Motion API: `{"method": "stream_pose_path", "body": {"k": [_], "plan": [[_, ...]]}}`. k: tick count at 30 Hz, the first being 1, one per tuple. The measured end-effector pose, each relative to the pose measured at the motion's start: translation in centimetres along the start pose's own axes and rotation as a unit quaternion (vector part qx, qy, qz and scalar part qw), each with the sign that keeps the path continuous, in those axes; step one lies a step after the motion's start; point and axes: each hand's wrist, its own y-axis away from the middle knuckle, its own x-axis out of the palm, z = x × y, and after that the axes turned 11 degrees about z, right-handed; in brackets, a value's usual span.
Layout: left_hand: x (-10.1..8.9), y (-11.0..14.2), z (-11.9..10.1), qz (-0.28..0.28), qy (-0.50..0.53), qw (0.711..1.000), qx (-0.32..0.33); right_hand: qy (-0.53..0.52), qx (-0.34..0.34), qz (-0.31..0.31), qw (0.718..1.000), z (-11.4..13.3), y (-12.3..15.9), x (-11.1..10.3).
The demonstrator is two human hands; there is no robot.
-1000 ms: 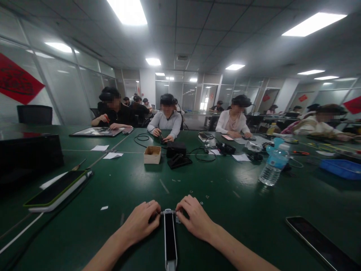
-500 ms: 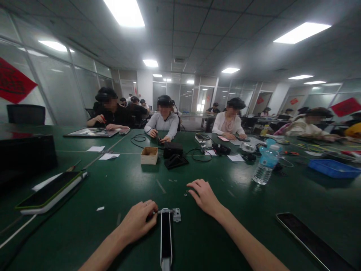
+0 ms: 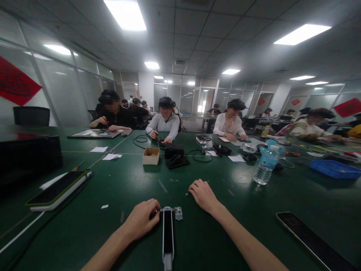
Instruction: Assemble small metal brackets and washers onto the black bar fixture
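Observation:
A long, narrow metal fitting with a black strip and pale edges (image 3: 168, 235) lies on the green table in front of me. A thin cross pin runs through its far end, and a small drilled metal bracket (image 3: 178, 213) sits at the right of that end. My left hand (image 3: 144, 217), a ring on one finger, has its fingers closed at the left end of the pin; the fingertips are partly hidden. My right hand (image 3: 203, 194) rests on the table with fingers bent together and tips down. Beside those fingertips lies a tiny metal ring (image 3: 186, 194).
A phone (image 3: 310, 237) lies at the right, another green-edged phone (image 3: 58, 188) on a white block at the left. Farther off stand a water bottle (image 3: 265, 165), a small open box (image 3: 150, 156), a blue tray (image 3: 335, 169) and cables. Several people sit opposite.
The fingers of my right hand have drawn together and down beside the tiny ring. My left hand stays at the pin. The whole view has shifted slightly.

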Motion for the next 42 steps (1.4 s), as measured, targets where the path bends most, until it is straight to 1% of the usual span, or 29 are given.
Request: {"method": "stream_pose_path", "body": {"k": [3,6,8,14,23,29,38,42], "plan": [[0.0,0.0,-0.1,-0.006,0.002,1.0,-0.001,-0.084,-0.001,0.0,0.997,1.2,0.7,-0.1],[0.1,0.0,-0.2,-0.009,-0.002,1.0,-0.004,-0.181,-0.017,0.033,0.983,2.6,1.4,0.0],[0.1,0.0,-0.2,-0.01,-0.003,1.0,0.001,-0.211,-0.027,0.056,0.975,3.4,1.6,0.1],[0.1,0.0,-0.1,-0.016,-0.007,1.0,0.013,-0.222,-0.035,0.104,0.969,4.7,2.0,-0.4],[0.3,-0.2,0.3,-0.014,-0.006,1.0,0.018,-0.254,-0.018,0.131,0.958,5.1,2.3,-0.6],[0.3,0.0,0.2,-0.007,-0.007,1.0,0.018,-0.277,0.005,0.128,0.952,5.5,2.3,-0.5],[0.5,-0.1,0.3,-0.007,-0.012,1.0,0.019,-0.272,0.009,0.106,0.956,5.8,2.3,-0.4],[0.7,-0.2,0.6,-0.009,-0.02,0.999,0.026,-0.302,0.034,0.114,0.946,6.0,2.2,-0.3]]}}
